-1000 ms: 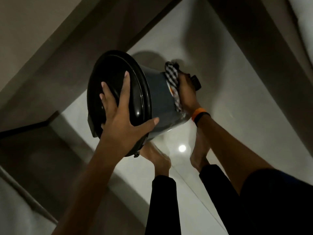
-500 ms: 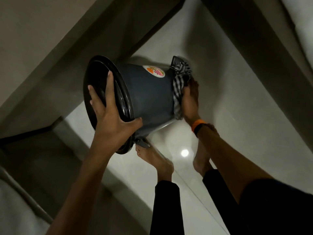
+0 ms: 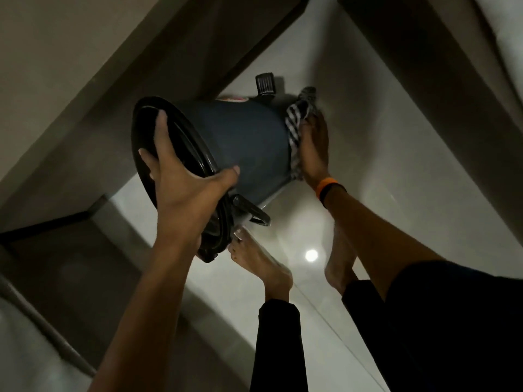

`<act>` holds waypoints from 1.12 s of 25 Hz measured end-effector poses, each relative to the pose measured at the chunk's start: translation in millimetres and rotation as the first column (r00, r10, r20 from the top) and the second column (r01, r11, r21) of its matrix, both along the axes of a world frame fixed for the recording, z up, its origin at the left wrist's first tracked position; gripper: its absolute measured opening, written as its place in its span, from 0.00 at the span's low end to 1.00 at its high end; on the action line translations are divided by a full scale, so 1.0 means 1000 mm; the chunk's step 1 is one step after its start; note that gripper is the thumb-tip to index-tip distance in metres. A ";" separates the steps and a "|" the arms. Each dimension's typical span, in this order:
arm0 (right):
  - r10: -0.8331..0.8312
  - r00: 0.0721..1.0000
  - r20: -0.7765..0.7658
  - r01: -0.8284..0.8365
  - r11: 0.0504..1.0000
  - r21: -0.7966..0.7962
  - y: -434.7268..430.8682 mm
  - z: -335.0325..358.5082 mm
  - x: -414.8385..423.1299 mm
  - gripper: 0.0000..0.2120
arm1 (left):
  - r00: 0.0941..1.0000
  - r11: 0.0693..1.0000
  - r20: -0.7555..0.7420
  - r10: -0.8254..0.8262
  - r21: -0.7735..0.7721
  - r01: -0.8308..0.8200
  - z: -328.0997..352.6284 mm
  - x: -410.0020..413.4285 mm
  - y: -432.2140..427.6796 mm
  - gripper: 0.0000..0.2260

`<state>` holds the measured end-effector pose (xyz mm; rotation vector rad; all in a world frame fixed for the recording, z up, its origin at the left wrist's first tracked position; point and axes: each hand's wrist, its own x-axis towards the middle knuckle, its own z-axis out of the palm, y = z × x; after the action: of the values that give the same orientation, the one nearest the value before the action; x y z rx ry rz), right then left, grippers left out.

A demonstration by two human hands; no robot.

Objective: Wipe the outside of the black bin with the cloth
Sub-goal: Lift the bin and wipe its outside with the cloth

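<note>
The black bin [image 3: 243, 142] is held on its side in the air, its shiny black lid [image 3: 147, 128] facing left and its base to the right. My left hand [image 3: 181, 182] clamps the lid rim, fingers over the lid and thumb on the dark body. My right hand [image 3: 314, 148] presses a black-and-white checked cloth [image 3: 297, 120] against the bin's base end. A foot pedal [image 3: 265, 84] sticks up at the top, and a sticker [image 3: 233, 99] shows on the upper side. A hinge bracket [image 3: 250, 212] hangs beneath.
My two bare feet [image 3: 263, 267] stand on the glossy pale tiled floor [image 3: 396, 165] directly under the bin. Dark walls or furniture edges close in at the left [image 3: 85, 94] and upper right [image 3: 438, 66]. A lamp's reflection [image 3: 311, 254] glints between the feet.
The bin has rotated about its axis, bringing the pedal to the top and carrying the sticker up toward the far edge. My right hand with the cloth stayed on the base end.
</note>
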<state>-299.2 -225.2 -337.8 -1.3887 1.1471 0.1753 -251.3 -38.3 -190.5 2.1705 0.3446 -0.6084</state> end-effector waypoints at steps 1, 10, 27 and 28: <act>0.042 0.995 0.089 -0.043 0.999 0.013 0.011 0.017 -0.005 0.31 | 1.000 1.000 -0.029 0.006 0.005 -0.006 0.001 -0.005 -0.001 0.55; 0.327 0.903 0.277 -0.280 0.940 -0.197 0.040 0.019 -0.048 0.34 | 0.976 0.976 -0.091 0.198 -0.075 -0.205 -0.005 -0.005 -0.001 0.59; 0.150 0.926 0.346 -0.220 0.961 0.170 0.011 0.060 0.021 0.28 | 0.948 0.939 -0.077 -0.307 0.135 0.315 0.026 0.004 -0.021 0.57; 0.174 0.906 0.386 -0.246 0.959 0.144 0.030 0.076 0.004 0.28 | 0.957 0.948 -0.065 -0.281 0.136 0.288 0.024 0.008 -0.020 0.56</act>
<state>-295.5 -195.2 -261.9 -1.3048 0.6476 0.1635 -243.8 -58.2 -166.0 2.3698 0.0994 -0.8153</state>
